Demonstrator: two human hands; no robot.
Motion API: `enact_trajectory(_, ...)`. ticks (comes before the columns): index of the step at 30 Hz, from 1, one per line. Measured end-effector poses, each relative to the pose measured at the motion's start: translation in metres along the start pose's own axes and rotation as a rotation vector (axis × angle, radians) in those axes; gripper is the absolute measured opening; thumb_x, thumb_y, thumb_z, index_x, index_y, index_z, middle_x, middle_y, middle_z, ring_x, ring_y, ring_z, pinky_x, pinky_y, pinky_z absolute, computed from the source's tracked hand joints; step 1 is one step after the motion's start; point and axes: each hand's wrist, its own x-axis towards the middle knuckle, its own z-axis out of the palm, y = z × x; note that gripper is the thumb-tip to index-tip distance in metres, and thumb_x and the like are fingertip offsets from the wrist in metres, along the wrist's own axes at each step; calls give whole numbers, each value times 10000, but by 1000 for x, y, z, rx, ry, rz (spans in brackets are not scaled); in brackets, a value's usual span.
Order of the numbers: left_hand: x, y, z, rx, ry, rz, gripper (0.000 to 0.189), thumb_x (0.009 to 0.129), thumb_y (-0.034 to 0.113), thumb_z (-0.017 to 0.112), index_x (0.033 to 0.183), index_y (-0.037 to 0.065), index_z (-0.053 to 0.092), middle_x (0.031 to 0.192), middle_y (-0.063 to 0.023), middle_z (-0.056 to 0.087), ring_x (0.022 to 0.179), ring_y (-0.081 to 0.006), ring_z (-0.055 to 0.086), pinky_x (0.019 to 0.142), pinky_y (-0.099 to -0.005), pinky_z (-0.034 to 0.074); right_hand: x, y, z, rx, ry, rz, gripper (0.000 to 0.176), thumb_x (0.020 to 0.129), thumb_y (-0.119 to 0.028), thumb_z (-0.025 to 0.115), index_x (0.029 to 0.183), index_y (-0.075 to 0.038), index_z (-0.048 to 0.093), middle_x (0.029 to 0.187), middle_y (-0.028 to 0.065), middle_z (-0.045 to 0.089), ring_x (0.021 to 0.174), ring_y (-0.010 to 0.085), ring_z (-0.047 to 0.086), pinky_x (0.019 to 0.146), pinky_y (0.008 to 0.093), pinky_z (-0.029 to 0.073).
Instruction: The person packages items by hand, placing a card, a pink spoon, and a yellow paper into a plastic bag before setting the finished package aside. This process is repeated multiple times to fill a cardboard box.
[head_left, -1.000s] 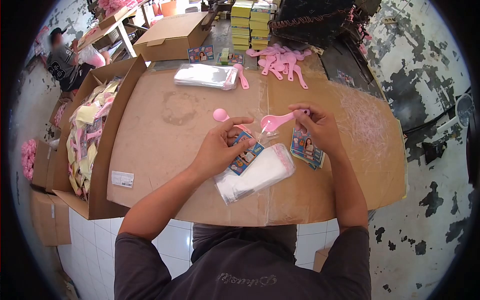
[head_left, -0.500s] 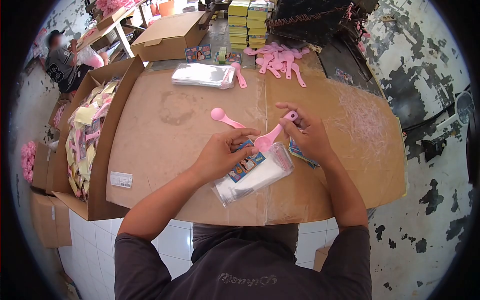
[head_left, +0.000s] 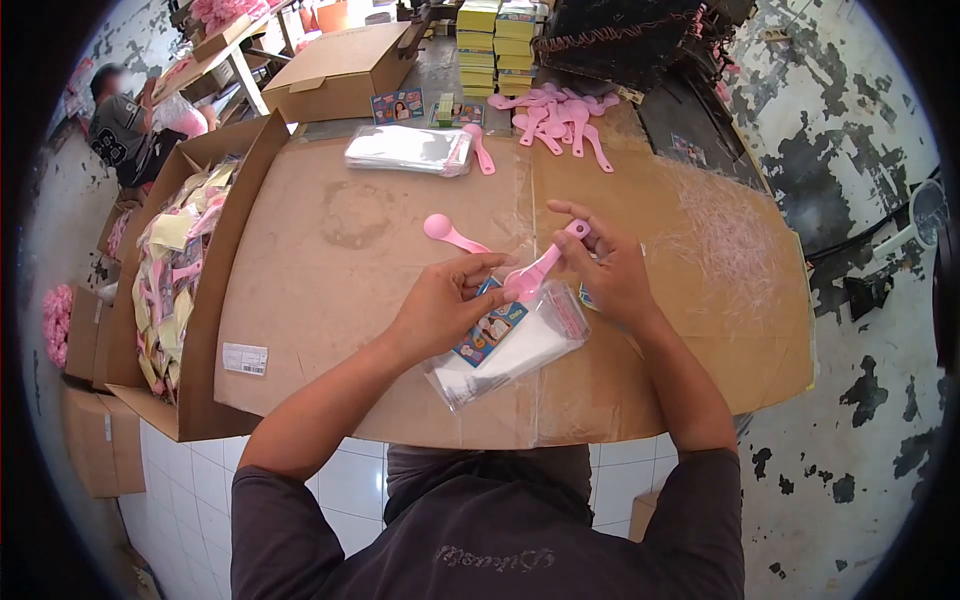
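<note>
A pink measuring spoon slants between my hands, its bowl toward the left. My right hand pinches the end of its handle. My left hand is closed at a blue printed card, its thumb tip beside the spoon's bowl; the exact grip is partly hidden. Below lie clear plastic bags on the cardboard-covered table. Another pink spoon rests just beyond my left fingers. More printed cards show partly under my right hand.
An open carton of packed pieces stands at the left. At the back are a bag stack, a pile of pink spoons, stacked yellow card bundles and a closed box. Another person sits far left.
My right hand has shifted slightly left with the spoon, whose bowl sits a little closer to my left thumb. More of the card stack is hidden by my right hand.
</note>
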Motion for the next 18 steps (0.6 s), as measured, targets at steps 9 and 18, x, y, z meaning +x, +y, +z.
enact_trajectory(9, -1, 13, -5, -260, -151, -56, 404, 1012, 133, 683, 1350, -62, 578, 1146, -139, 745, 941, -129, 719, 826, -271, 581, -6, -17, 17, 558, -486, 59, 549, 1098, -359, 445, 1523, -13, 464, 1553, 195, 475, 1427, 292, 464, 1207, 452, 313)
enact_trajectory(18, -6, 17, -15, -443, -466, -73, 431, 1044, 122, 623, 1431, -33, 519, 1220, -123, 723, 1077, -159, 700, 933, -284, 552, 9, -45, -6, 37, -534, -229, 215, 963, -106, 681, 1171, -53, 695, 1284, 135, 658, 1228, 261, 616, 1072, 413, 454)
